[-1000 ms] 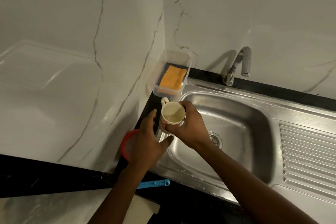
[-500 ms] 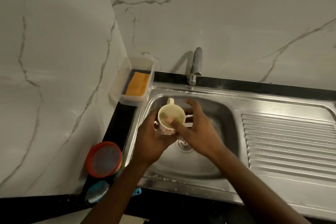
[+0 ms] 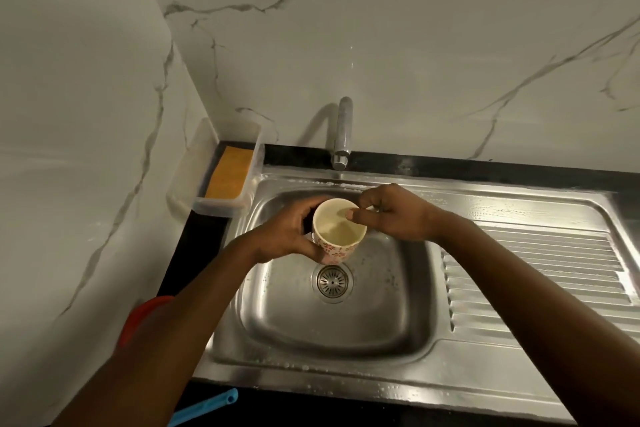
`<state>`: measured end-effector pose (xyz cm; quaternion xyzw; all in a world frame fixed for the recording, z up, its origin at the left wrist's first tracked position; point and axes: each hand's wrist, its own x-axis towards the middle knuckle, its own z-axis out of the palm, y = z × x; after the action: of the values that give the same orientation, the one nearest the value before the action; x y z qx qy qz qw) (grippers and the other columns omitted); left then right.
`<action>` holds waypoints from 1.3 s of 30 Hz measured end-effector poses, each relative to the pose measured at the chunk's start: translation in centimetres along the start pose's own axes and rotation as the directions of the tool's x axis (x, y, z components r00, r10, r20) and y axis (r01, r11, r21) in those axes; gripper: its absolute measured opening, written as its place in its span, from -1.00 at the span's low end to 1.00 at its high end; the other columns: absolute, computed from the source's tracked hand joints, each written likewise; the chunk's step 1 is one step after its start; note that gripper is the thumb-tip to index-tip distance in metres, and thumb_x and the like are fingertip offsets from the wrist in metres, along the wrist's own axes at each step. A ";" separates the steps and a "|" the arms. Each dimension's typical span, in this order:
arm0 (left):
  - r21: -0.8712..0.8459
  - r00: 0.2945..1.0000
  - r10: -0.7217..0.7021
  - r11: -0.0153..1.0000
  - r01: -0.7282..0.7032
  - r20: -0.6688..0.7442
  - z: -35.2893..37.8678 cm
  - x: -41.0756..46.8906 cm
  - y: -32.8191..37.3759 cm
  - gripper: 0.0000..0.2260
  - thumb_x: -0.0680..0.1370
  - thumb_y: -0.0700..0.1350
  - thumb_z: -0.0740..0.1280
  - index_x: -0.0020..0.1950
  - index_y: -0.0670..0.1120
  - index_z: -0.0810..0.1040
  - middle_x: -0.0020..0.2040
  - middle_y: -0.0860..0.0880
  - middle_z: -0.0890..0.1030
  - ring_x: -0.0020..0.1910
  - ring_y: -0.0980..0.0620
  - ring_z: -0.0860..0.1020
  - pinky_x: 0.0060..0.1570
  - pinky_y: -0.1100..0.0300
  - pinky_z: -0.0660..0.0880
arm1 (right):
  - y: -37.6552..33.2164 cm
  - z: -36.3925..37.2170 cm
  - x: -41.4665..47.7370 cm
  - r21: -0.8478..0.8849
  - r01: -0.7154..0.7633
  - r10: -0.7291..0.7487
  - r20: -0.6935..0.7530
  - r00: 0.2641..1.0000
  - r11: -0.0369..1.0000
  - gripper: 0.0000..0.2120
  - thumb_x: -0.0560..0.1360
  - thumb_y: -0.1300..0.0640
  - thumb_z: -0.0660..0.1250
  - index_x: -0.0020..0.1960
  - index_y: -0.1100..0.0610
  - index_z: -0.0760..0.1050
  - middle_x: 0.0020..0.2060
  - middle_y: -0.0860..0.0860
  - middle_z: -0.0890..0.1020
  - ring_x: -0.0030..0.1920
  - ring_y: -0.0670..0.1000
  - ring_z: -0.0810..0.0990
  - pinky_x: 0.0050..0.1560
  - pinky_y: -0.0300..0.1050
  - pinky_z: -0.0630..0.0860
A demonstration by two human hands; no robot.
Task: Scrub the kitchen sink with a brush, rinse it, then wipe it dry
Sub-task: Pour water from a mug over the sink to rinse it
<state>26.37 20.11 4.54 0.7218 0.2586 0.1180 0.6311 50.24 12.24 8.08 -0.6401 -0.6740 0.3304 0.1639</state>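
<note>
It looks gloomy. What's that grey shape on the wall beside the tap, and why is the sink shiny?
Head view: the shape is the shadow of the tap, thrown left onto the wall; head view: dim light bounces off the wet sink as pale glare.

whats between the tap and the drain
In the head view, a cup, gripped by the left hand and pinched at the rim by the right hand, is over the sink between tap and drain.

Over the steel sink [image 3: 398, 350], the left hand [image 3: 287, 236] grips a floral mug [image 3: 337, 230] while the right hand [image 3: 394, 215] pinches its rim.
</note>
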 end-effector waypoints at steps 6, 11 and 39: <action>-0.019 0.992 -0.100 0.995 0.102 0.077 -2.8 4.7 -2.4 -0.19 0.34 -0.45 0.49 0.54 0.02 0.43 0.36 -0.03 0.61 0.37 -0.04 0.57 0.15 0.05 0.61 | 1.7 1.3 0.9 0.303 -0.211 0.242 -0.069 0.968 0.929 -0.67 0.66 -0.01 0.34 -0.12 0.20 0.68 -0.29 0.07 0.75 -0.29 0.00 0.74 -0.14 -0.11 0.69; 0.138 0.934 -0.096 0.979 0.152 -0.345 -3.6 10.0 -3.0 -0.64 0.57 -0.37 0.40 0.29 -0.04 0.59 0.20 -0.02 0.68 0.19 -0.01 0.65 0.24 0.01 0.60 | 2.5 2.1 1.4 0.341 -0.265 0.348 -0.211 0.913 0.902 -0.60 0.65 -0.05 0.30 -0.23 0.14 0.66 -0.36 0.02 0.73 -0.32 0.04 0.73 -0.03 0.15 0.71; -0.046 0.701 -0.315 0.926 0.374 -0.640 -4.2 14.9 -6.1 -0.78 0.62 -0.08 0.41 -0.23 -0.04 0.63 -0.19 -0.16 0.72 -0.17 -0.17 0.72 -0.02 -0.15 0.70 | 2.2 4.0 3.1 0.394 -0.297 0.442 -0.355 0.824 0.870 -0.57 0.68 -0.14 0.25 -0.13 0.11 0.70 -0.33 -0.07 0.73 -0.33 -0.11 0.71 -0.10 -0.01 0.73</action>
<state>35.45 31.88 -2.95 0.6041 0.5919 0.2237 0.4844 48.98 14.22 3.10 -0.7814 -0.4184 0.3103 0.3437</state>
